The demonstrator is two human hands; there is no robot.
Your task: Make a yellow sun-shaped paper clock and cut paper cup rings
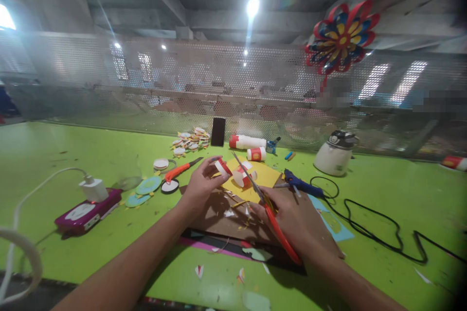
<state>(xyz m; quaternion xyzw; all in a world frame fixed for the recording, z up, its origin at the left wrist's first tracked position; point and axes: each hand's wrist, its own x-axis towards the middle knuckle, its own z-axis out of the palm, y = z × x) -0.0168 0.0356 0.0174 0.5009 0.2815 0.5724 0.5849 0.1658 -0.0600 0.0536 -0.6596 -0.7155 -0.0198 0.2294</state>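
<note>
My left hand [204,182] pinches a small red-and-white piece of paper cup [223,168] above the work board. In my right hand [286,214] is a pair of scissors [279,233] with orange-red handles, its blades pointing up and away to the left. Behind the blades, a cut red-and-white paper cup part [241,177] lies on a sheet of yellow paper [268,175]. Under both hands is a brown board [215,218] strewn with paper scraps. A small whole paper cup [256,154] lies on its side just beyond.
Left stand an orange utility knife [178,171], light-blue paper discs [149,185] and a purple power strip [89,211]. At right, a blue glue gun [302,184] trails a black cord near a white kettle [332,155]. A phone [218,132] and stacked cups [250,142] are behind.
</note>
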